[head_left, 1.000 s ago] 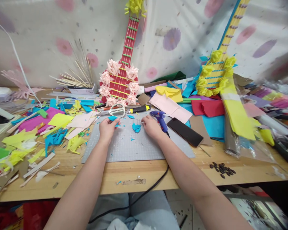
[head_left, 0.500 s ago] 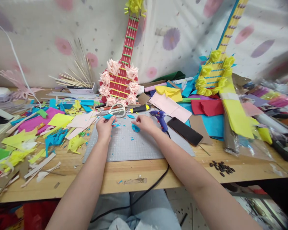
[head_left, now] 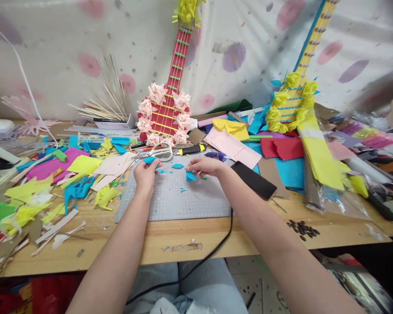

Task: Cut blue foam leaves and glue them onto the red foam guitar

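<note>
Left hand pinches scrap; right hand, blue piece (over mat).

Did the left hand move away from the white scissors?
No. The left hand stays close beside the white scissors, on their near side, pinching a blue paper scrap.

Left hand, right hand bare, forearms unsleeved; light blue denim trousers; whitish cloth at waist.
</note>
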Tool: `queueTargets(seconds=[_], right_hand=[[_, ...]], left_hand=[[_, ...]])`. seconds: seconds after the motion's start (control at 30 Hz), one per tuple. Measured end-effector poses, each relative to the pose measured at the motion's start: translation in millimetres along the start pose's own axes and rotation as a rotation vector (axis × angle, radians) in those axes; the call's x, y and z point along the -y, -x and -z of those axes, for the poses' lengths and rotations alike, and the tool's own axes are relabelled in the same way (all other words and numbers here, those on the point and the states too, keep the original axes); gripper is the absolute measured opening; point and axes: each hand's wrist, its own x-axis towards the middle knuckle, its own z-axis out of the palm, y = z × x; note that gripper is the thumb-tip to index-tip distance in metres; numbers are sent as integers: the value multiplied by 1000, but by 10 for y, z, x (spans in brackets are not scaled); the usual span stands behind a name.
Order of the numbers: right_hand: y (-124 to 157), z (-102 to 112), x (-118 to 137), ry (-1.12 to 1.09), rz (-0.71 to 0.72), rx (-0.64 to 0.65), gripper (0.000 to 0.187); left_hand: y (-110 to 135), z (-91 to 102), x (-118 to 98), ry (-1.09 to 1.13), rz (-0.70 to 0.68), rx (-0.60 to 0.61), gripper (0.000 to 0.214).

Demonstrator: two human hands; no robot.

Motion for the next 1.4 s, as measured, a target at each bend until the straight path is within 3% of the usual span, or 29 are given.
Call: queueTargets(seconds=[0.1, 0.27, 0.33, 0.57, 0.9, 1.07, 1.3, 1.4], right_hand=[[18, -4, -40, -177, -20, 28, 18], [-78, -168, -106, -454, 143, -286, 15], [-100, -256, -102, -524, 197, -328, 15], [-157, -477, -99, -712, 247, -277, 14], [-302, -497, -68, -872, 192, -210, 16], [-362, -506, 19, -908, 187, -263, 13], [-366, -406, 81, -808, 195, -140, 7], [-475, -292, 104, -521, 336, -310, 13]], left_hand=[[-9, 2, 2, 36, 36, 3, 21], [17, -13, -8, 151, 125, 102, 29], [48, -33, -1, 166, 133, 164, 32], [130, -93, 65, 103, 54, 294, 35], [112, -84, 87, 44, 48, 350, 35], [109, -78, 76, 58, 45, 329, 36], [32, -32, 66, 128, -20, 228, 32], [-36, 32, 9, 193, -24, 168, 30]])
